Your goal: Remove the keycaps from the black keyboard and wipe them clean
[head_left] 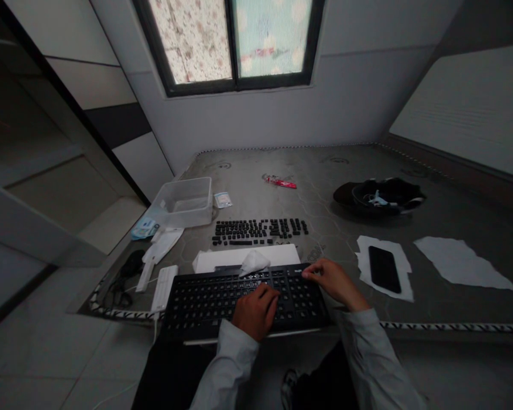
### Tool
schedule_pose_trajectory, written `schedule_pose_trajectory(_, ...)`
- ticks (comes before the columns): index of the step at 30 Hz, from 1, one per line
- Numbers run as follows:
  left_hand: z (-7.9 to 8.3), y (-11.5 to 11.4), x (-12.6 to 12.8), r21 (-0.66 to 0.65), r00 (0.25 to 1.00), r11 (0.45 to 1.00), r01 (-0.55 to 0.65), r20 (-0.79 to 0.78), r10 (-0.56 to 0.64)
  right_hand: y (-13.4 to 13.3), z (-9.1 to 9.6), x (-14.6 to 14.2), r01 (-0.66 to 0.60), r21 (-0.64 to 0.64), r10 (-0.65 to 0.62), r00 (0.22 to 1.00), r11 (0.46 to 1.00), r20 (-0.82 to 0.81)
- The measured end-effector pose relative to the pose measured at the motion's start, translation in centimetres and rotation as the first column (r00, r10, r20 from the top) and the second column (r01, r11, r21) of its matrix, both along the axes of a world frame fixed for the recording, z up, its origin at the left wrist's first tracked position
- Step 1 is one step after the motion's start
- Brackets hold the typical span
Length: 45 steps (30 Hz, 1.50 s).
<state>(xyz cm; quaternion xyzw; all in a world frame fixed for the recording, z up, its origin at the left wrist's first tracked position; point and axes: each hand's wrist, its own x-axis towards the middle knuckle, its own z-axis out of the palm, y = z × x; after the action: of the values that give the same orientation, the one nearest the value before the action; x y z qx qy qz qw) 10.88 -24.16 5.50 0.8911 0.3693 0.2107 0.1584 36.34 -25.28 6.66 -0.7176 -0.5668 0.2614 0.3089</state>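
Observation:
A black keyboard [205,304] with its keycaps taken off lies at the near edge of a bare mattress [325,228]. My left hand [255,312] rests on the keyboard's middle with its fingers curled down, and what they hold, if anything, is hidden. My right hand [331,280] grips the keyboard's upper right corner. A crumpled white tissue [253,262] sits on the keyboard's far edge. Rows of loose black keycaps [259,230] lie beyond a white sheet [248,257].
A clear plastic box [183,203] stands at the left. A black phone [383,268] lies on torn white paper, with another paper piece [461,262] to its right. A dark cap [378,196], a red wrapper [281,181], and white items [165,285] at the left also lie here.

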Motion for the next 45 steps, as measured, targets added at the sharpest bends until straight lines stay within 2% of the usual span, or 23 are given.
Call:
schedule_pose_trajectory(3, 0.1, 0.0, 0.0, -0.002, 1.000, 1.000, -0.001, -0.011, 0.001, 0.1, -0.1, 0.0, 0.023, -0.017, -0.023, 1.000, 1.000, -0.001)
schedule_pose_trajectory(14, 0.3, 0.0, 0.1, -0.025, 1.000, 1.000, -0.001, 0.008, 0.001, 0.0, -0.3, 0.2, -0.036, -0.013, 0.036, 0.999, 0.999, 0.012)
schedule_pose_trajectory(28, -0.2, 0.1, 0.0, -0.029, 1.000, 1.000, -0.001, -0.015, 0.001, 0.4, -0.7, 0.5, -0.063, -0.048, 0.063, 0.998, 0.997, 0.002)
schedule_pose_trajectory(39, -0.2, 0.1, -0.1, -0.030, 1.000, 1.000, 0.004, -0.004, -0.004, 0.5, -1.0, 0.5, -0.076, -0.006, 0.076, 0.997, 0.997, -0.001)
schedule_pose_trajectory(45, -0.1, 0.1, 0.0, -0.024, 1.000, 1.000, 0.000, -0.004, 0.000, 0.7, -1.2, 0.7, -0.141, -0.028, 0.140, 0.990, 0.990, -0.034)
